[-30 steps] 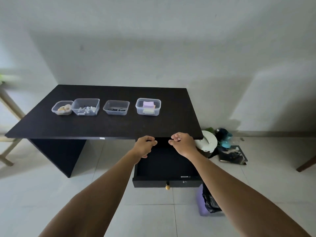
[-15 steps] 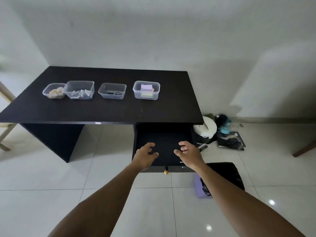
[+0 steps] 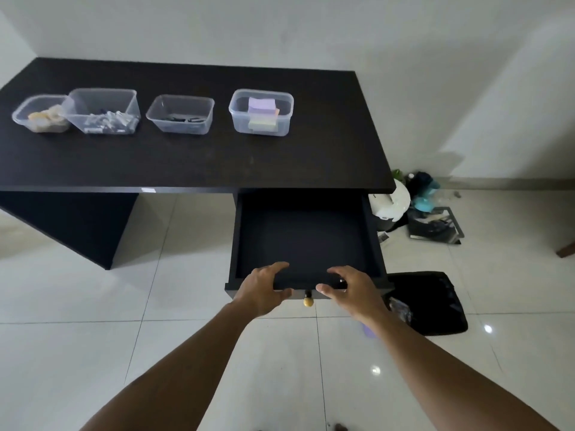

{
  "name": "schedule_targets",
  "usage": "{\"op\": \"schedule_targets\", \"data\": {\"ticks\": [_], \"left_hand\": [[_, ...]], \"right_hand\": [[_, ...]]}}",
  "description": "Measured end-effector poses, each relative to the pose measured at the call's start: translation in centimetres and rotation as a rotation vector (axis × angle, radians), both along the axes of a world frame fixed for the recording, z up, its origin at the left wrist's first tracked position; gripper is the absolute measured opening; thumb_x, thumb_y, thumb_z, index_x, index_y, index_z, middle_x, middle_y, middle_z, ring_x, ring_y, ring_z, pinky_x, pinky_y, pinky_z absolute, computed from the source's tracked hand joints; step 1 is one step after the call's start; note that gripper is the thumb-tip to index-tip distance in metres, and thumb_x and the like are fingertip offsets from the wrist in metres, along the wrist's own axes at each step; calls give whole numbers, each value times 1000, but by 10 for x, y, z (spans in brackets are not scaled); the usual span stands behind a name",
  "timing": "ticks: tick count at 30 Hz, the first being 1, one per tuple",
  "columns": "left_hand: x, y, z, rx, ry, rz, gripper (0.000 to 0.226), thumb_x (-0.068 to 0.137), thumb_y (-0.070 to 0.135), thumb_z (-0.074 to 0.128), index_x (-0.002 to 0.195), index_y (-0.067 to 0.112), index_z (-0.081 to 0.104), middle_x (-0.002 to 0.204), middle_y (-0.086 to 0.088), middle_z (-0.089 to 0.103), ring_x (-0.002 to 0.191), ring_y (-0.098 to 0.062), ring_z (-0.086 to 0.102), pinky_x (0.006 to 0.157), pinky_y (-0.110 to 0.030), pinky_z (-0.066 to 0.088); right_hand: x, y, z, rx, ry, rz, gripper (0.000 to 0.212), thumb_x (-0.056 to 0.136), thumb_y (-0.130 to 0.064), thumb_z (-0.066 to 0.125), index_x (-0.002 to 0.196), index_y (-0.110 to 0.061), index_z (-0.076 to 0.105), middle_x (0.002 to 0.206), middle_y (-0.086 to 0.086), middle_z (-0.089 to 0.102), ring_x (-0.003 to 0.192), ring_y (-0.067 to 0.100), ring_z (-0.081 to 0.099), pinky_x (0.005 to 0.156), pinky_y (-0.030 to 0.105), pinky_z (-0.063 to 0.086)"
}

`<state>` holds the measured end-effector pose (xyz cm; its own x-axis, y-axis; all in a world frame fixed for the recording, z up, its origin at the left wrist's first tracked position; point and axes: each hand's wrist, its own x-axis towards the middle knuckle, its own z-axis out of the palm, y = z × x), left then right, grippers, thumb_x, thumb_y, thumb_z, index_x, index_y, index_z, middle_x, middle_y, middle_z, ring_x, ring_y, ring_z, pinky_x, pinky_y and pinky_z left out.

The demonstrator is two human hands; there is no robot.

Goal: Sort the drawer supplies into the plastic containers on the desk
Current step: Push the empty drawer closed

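The black drawer (image 3: 306, 241) under the desk (image 3: 186, 163) is pulled out, and its dark inside shows nothing. My left hand (image 3: 263, 289) and my right hand (image 3: 348, 290) both grip its front panel, fingers over the top edge and thumbs on the face, either side of a gold knob (image 3: 308, 302). Four clear plastic containers stand in a row on the desk. One holds tape rolls (image 3: 40, 115), one white pieces (image 3: 104, 112), one black clips (image 3: 180, 115), and one sticky notes (image 3: 261, 112).
A white round appliance (image 3: 389, 203) and assorted clutter (image 3: 432, 225) lie on the floor to the right of the desk. A black bag (image 3: 429, 303) sits on the tiles beside the drawer. A wooden leg (image 3: 566, 248) shows at the right edge.
Both hands dropped from the desk's front edge, passed over the open drawer and took hold of its front panel. The view tilted down and came closer.
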<state>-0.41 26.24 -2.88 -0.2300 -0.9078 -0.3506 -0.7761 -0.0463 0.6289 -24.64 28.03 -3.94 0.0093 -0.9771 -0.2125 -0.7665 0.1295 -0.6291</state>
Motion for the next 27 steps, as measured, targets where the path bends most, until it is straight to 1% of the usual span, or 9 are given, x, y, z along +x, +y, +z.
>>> {"op": "schedule_targets", "data": {"ticks": [3,6,8,11,13,16,21,24,27], "left_hand": [[-1,1,-16,-83,-86,-31,61,84,42,74,140,32,51,125,6,66,113,-15,62,96,-33,53],[-3,3,-24,-159,-116,-19,52,87,41,73,135,32,58,118,7,71,107,-16,65,91,-30,54],[-4,5,-25,-183,-117,-26,47,88,39,71,133,30,61,115,7,72,103,-17,66,88,-28,54],[-4,4,-22,-201,-93,-43,39,88,35,72,127,27,66,112,6,73,100,-17,68,86,-29,56],[-4,4,-20,-198,-85,-46,39,88,35,72,126,26,67,114,7,73,101,-16,68,88,-28,56],[-5,4,-16,-188,-77,-41,41,88,36,72,127,25,67,118,8,72,104,-13,67,90,-23,53],[-3,-2,-13,-208,-72,-39,37,88,35,72,123,25,69,117,9,72,103,-12,67,85,-17,47],[-5,-7,-10,-217,-56,-23,33,88,34,73,119,25,71,113,9,73,99,-13,67,85,-21,52],[-6,-15,-9,-224,-34,9,31,86,33,75,116,24,73,108,9,74,95,-13,68,82,-23,54]], "right_hand": [[-3,3,-24,-153,130,102,60,77,-72,63,111,-24,73,107,-13,69,101,7,57,102,32,38],[-5,6,-41,-333,203,131,69,80,-81,45,100,-22,76,97,-12,72,92,11,63,93,28,29],[-5,5,-46,-402,223,126,68,84,-78,41,94,-21,76,91,-11,72,86,12,64,86,29,28],[-6,4,-47,-443,276,162,59,87,-72,43,91,-22,75,88,-12,71,81,13,64,81,32,28],[-7,4,-46,-454,299,174,59,89,-71,41,91,-23,75,88,-13,70,80,13,64,80,33,28],[-7,1,-45,-466,312,189,58,90,-70,40,90,-23,74,87,-13,69,79,13,63,79,34,29],[-7,-3,-43,-512,312,194,51,89,-66,46,89,-23,74,85,-13,69,77,13,63,78,34,29],[-8,-9,-38,-549,319,177,52,88,-66,46,89,-23,74,84,-13,69,76,12,63,78,35,28],[-7,-20,-35,-537,310,165,52,87,-66,46,90,-23,74,84,-13,69,76,12,62,78,35,27]]}}
